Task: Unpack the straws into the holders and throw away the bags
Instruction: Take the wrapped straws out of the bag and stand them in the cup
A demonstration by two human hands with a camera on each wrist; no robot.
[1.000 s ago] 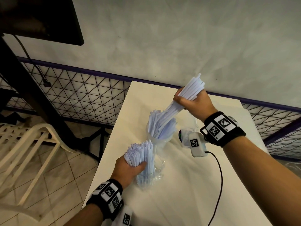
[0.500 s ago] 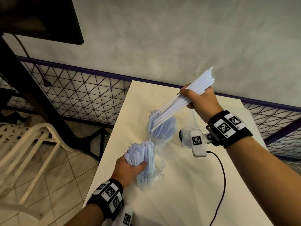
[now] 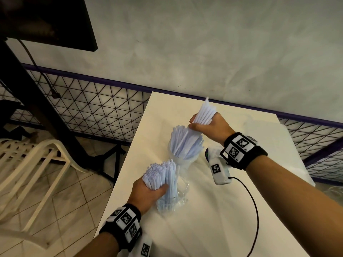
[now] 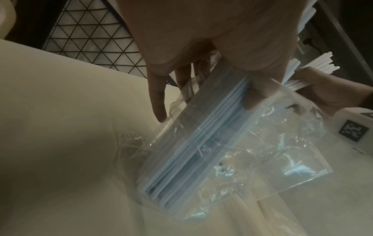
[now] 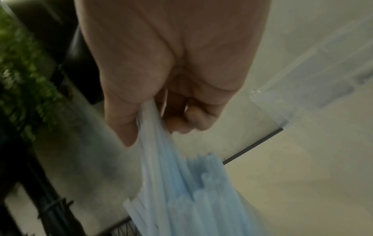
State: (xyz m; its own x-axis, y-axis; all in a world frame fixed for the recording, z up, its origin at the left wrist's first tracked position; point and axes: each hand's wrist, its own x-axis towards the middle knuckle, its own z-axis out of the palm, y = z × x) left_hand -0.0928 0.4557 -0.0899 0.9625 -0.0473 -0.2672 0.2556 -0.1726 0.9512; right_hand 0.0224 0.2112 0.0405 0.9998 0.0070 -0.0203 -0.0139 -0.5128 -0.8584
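Head view: your right hand [image 3: 209, 127] lowers a bunch of straws [image 3: 205, 113] into the holder [image 3: 182, 158].
Its fingers are curled tight around the bunch; your left hand [image 3: 148, 191] grips the remaining straws [image 3: 161, 175] in their bag [image 4: 272, 156] on the table [image 3: 213, 210]. If you release too early, I think the straws could catch on those already inside, spill, or tip the holder.

A cream plastic chair [image 3: 27, 160] stands on the tiled floor [image 3: 74, 201] off the surface's [image 3: 213, 219] left edge. A black wire-mesh fence [image 3: 89, 106] runs behind its far edge, below a grey wall [image 3: 204, 43].
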